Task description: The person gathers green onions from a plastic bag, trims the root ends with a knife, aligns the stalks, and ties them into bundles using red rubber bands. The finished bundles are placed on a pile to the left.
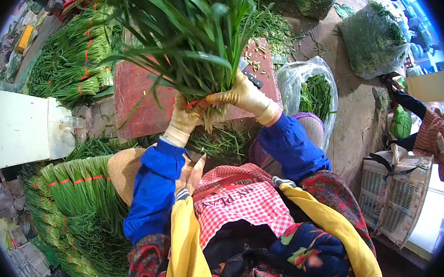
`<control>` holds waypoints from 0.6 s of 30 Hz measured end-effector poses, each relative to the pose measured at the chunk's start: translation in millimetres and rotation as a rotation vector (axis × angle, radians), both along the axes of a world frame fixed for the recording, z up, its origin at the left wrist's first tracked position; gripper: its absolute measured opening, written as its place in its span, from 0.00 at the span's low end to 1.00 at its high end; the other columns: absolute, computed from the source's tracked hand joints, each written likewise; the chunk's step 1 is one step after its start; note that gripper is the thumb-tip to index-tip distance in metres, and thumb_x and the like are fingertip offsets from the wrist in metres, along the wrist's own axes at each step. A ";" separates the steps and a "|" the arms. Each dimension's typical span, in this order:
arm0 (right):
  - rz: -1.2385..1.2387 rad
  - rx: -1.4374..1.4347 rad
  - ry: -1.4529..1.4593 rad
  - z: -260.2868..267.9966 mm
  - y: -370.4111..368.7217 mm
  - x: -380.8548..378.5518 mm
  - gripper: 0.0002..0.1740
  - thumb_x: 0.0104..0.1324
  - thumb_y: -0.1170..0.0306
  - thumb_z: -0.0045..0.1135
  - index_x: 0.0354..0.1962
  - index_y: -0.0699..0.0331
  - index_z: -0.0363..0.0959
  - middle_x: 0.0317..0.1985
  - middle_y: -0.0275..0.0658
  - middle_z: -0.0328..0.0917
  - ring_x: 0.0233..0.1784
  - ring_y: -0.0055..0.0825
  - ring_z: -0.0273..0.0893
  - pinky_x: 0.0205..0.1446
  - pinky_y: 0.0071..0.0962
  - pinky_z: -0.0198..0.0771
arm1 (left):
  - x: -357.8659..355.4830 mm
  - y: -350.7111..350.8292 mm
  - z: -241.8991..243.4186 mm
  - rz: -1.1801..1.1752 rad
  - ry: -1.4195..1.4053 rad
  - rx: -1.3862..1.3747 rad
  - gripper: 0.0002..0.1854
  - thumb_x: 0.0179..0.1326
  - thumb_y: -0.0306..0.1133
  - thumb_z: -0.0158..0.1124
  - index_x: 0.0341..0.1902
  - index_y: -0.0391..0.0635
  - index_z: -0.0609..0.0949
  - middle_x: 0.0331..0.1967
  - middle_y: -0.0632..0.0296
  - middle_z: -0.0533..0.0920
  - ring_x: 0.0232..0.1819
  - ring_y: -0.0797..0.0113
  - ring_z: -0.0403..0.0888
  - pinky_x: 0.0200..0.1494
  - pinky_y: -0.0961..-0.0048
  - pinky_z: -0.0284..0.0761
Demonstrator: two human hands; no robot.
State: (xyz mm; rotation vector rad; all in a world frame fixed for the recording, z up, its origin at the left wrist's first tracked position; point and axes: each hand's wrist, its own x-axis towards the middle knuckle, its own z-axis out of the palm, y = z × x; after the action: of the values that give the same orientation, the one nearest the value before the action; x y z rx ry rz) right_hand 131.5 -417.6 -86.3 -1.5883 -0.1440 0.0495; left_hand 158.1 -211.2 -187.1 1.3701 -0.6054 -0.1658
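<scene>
Both hands wear pale, soiled work gloves. A thick bunch of long flat green leaves, like garlic chives, is held between them above a red board. My left hand grips the pale stem end from the left, and my right hand closes around it from the right, thumb across the front. A red band shows at the stems beside my left fingers; how far around it reaches is hidden. Behind my right hand lies a black-handled knife on the board, its blade mostly covered. Cut stem bits are scattered there.
Red-banded bunches are stacked at left and upper left. An open plastic bag of leaves stands right of the board. Loose trimmings lie before my lap. Beyond are a filled bag, a crate and another person's sleeve.
</scene>
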 end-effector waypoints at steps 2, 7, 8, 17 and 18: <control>0.027 -0.212 -0.117 2.8 -2.3 3.9 0.59 0.46 0.62 0.85 0.71 0.63 0.55 0.61 0.43 0.73 0.64 0.34 0.70 0.68 0.35 0.67 | 9.0 -0.4 -12.2 -0.174 0.507 -0.398 0.27 0.72 0.47 0.57 0.66 0.42 0.71 0.61 0.54 0.79 0.57 0.55 0.80 0.58 0.59 0.78; -0.040 -0.198 -0.288 -15.5 -9.2 -11.6 0.46 0.55 0.59 0.73 0.68 0.64 0.61 0.59 0.44 0.75 0.62 0.34 0.73 0.67 0.34 0.69 | 6.7 9.9 -28.9 -0.204 0.830 -0.485 0.26 0.68 0.43 0.61 0.63 0.41 0.73 0.58 0.54 0.81 0.55 0.57 0.81 0.57 0.61 0.78; -0.034 0.021 -0.225 -22.1 -14.3 -13.3 0.44 0.57 0.58 0.70 0.67 0.65 0.62 0.59 0.44 0.75 0.62 0.33 0.73 0.67 0.33 0.69 | 8.1 11.2 -28.3 -0.191 0.839 -0.460 0.26 0.67 0.43 0.62 0.63 0.41 0.73 0.57 0.54 0.81 0.54 0.57 0.82 0.57 0.62 0.78; 0.373 0.622 0.147 -84.8 -8.0 39.0 0.30 0.77 0.51 0.45 0.63 0.66 0.69 0.56 0.45 0.79 0.59 0.31 0.77 0.67 0.31 0.71 | 51.5 28.6 95.0 0.017 0.210 0.310 0.25 0.60 0.36 0.70 0.59 0.39 0.76 0.52 0.53 0.84 0.50 0.61 0.84 0.54 0.66 0.79; 0.276 0.536 0.211 -87.7 2.5 39.1 0.33 0.74 0.45 0.47 0.62 0.64 0.70 0.56 0.43 0.79 0.57 0.30 0.78 0.63 0.32 0.73 | 59.9 33.3 112.9 0.028 0.038 0.481 0.25 0.60 0.35 0.71 0.58 0.39 0.76 0.52 0.53 0.84 0.49 0.62 0.84 0.54 0.66 0.79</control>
State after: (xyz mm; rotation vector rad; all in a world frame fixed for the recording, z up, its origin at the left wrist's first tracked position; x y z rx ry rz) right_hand 170.6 -415.2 -174.0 -1.0127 -0.1928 0.3632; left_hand 218.0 -177.9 -74.2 1.8344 -0.5330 -0.3292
